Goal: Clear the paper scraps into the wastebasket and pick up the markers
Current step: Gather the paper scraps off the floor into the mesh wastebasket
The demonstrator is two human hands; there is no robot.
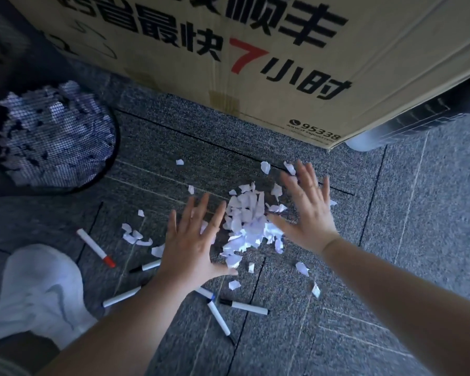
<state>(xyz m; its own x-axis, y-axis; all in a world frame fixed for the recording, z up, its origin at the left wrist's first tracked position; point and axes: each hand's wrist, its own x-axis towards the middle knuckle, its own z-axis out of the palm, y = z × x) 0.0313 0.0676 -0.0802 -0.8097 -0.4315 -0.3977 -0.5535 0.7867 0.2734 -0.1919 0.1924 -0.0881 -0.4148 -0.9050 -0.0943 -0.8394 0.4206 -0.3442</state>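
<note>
A heap of white paper scraps (248,221) lies on the grey carpet between my hands. My left hand (193,240) is flat with fingers spread just left of the heap. My right hand (305,210) is spread on its right side, palm facing the pile. Loose scraps (133,236) are scattered around. The black mesh wastebasket (103,169) at the far left holds white scraps. Several markers lie near my left arm: a red-capped marker (95,247), a black-capped marker (246,306), a third marker (219,318), and others partly hidden by my forearm.
A large printed cardboard box (255,50) stands right behind the heap. A white and dark appliance base (391,126) sits at the box's right corner. My white shoe (38,291) rests at the lower left, beside the markers.
</note>
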